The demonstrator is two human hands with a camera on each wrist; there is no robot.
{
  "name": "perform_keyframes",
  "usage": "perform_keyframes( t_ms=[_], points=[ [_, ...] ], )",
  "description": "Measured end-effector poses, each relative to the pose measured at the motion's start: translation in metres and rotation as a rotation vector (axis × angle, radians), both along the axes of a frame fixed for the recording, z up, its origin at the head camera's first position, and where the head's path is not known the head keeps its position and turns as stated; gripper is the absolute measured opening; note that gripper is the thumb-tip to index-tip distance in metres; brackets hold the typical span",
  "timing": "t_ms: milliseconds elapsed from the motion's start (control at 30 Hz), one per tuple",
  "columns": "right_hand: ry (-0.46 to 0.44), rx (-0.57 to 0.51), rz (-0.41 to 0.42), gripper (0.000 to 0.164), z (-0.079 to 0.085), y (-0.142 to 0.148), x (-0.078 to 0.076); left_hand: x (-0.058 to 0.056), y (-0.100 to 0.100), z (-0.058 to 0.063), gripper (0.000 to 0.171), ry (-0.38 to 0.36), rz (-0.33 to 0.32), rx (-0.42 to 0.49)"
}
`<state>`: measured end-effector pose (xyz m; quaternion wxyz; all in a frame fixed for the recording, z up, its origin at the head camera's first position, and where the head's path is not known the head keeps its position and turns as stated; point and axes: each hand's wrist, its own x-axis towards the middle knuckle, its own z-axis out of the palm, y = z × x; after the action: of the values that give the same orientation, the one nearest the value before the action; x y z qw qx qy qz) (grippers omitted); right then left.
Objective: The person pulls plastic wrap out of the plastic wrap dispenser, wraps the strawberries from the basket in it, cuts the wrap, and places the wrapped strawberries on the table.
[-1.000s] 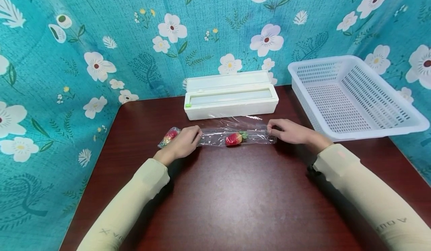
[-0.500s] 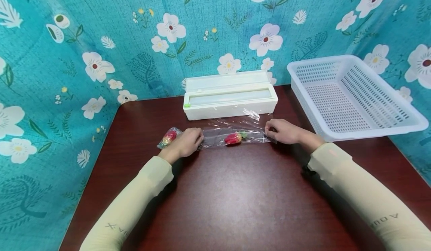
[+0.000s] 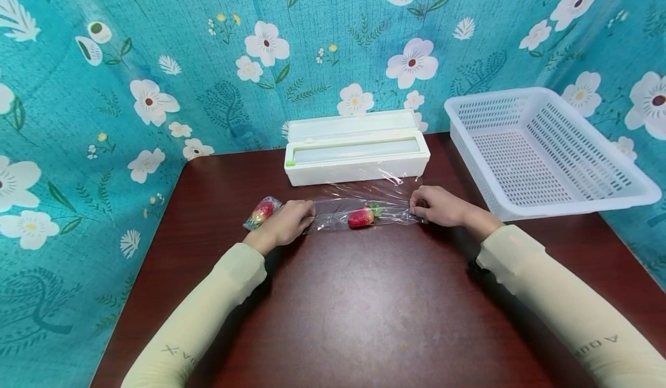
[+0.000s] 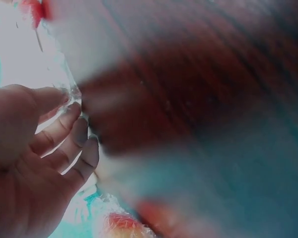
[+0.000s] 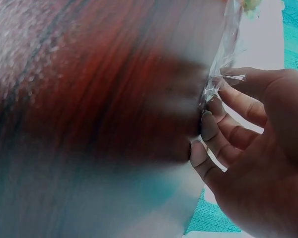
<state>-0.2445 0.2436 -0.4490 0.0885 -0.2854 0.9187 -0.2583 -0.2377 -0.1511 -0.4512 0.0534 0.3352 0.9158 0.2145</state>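
Observation:
A red strawberry (image 3: pixel 361 218) with green leaves lies on the table with clear cling film (image 3: pixel 329 207) around it. My left hand (image 3: pixel 288 222) pinches the film's left end between thumb and fingertips, and the right hand (image 3: pixel 439 206) pinches the opposite end. Thumb and index finger meet on crumpled film (image 4: pixel 69 96) in the left wrist view. On the right wrist view, gathered film (image 5: pixel 213 82) shows at the fingertips. A second strawberry (image 3: pixel 263 210), wrapped in film, rests just left of the left hand. Film stretches back towards the white cling film dispenser (image 3: pixel 359 173), whose lid stands up.
To the right, a white perforated plastic basket (image 3: pixel 520 210) stands near the table's back right. The dark wooden table (image 3: pixel 354 307) extends towards me. Behind it hangs a turquoise floral cloth (image 3: pixel 208 58).
Both hands have come slightly closer together, the left moving a little right and the right a little left, still pinching the film. The strawberry stays nearly in place.

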Motion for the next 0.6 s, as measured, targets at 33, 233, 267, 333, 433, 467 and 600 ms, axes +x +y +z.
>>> perform_keyframes(
  t_ms=[33,233,267,333,433,467,600],
  points=[
    [-0.009,0.001,-0.001,0.009,0.000,0.001,0.000,0.000,0.000,0.000,0.004,-0.003,0.008,-0.004],
    [-0.001,0.004,-0.010,0.008,0.005,0.003,0.004,0.005,-0.003,0.008,0.011,0.036,0.059,-0.058],
    [0.014,0.017,-0.020,0.012,0.008,0.003,0.006,0.006,-0.004,0.010,0.013,0.054,0.059,-0.067],
    [0.057,0.043,-0.048,0.016,0.014,0.002,0.011,0.010,-0.004,0.014,0.017,0.085,0.040,-0.078],
    [0.123,0.067,-0.064,0.020,0.021,-0.001,0.020,0.017,-0.001,0.019,0.025,0.089,0.002,-0.091],
    [0.139,0.060,-0.051,0.020,0.023,-0.003,0.022,0.019,0.000,0.020,0.027,0.076,-0.014,-0.091],
    [0.144,-0.005,0.060,0.019,0.021,-0.015,0.027,0.023,0.009,0.018,0.029,0.023,-0.067,-0.080]
  ],
)
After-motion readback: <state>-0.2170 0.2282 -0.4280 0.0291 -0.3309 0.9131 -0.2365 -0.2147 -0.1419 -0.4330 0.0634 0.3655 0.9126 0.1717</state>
